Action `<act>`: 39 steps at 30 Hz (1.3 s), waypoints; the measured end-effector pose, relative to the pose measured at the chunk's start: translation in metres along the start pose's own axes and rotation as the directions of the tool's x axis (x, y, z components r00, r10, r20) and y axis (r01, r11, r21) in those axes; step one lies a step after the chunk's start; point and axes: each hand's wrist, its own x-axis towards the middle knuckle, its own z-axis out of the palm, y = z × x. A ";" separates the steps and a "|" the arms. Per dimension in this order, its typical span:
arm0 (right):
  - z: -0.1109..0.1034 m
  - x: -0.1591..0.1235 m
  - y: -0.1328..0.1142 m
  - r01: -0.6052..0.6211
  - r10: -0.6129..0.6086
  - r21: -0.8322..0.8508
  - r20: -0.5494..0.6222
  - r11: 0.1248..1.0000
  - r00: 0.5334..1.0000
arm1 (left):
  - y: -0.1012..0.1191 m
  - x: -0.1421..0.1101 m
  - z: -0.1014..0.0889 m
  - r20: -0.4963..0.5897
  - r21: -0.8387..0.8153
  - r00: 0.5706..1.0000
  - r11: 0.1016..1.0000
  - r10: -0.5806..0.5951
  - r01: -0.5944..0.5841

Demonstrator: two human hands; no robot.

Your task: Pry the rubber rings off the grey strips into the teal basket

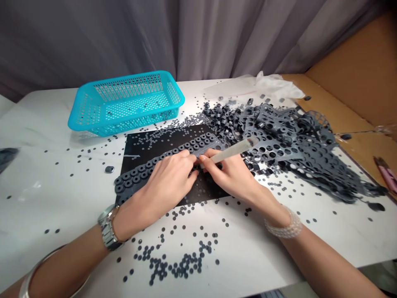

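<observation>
Beyond the hands, a grey curtain (pixel 149 41) is hanging in folds behind a white table (pixel 242 248), which is spreading beneath them. To their far right, an open brown cardboard box (pixel 359 62) is standing beside the tabletop. Soft light is leaving pale reflections left of the hands.

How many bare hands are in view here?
2: the left hand at the dark ringed strip, and the right hand just beside it, holding a pale stick.
</observation>
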 end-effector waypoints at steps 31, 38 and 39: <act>-0.004 0.001 0.006 -0.142 0.219 0.278 -0.267 0.950 0.939 | -0.009 0.021 -0.028 0.489 -0.870 0.835 -0.078 -0.250 0.486; 0.000 0.001 0.006 -0.141 0.187 0.230 -0.188 0.963 0.964 | -0.013 0.022 -0.030 0.442 -0.897 0.850 -0.123 -0.285 0.425; 0.001 0.001 0.006 -0.136 0.175 0.218 -0.172 0.966 0.969 | -0.014 0.023 -0.030 0.424 -0.904 0.853 -0.085 -0.305 0.419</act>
